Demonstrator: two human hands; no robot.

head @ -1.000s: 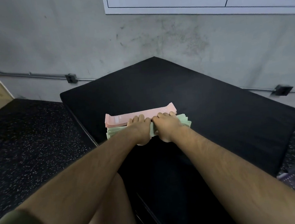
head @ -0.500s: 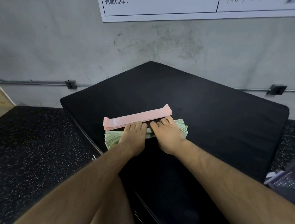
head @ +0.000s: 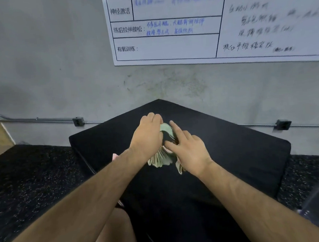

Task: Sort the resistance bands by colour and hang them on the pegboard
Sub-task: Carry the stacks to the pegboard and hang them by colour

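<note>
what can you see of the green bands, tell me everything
The green resistance bands form a thick bundle of thin, flat, pale green strips, rubbery-looking. It is bent into an arch, its loose ends fanning downward over the black padded platform. The left hand grips it at the bend; the right hand lays a straight index finger against its right side. Whether the ends touch the platform is unclear.

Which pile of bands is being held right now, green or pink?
The green bands, gripped by the left hand; the pink bands only peek out beside the left forearm.
</note>
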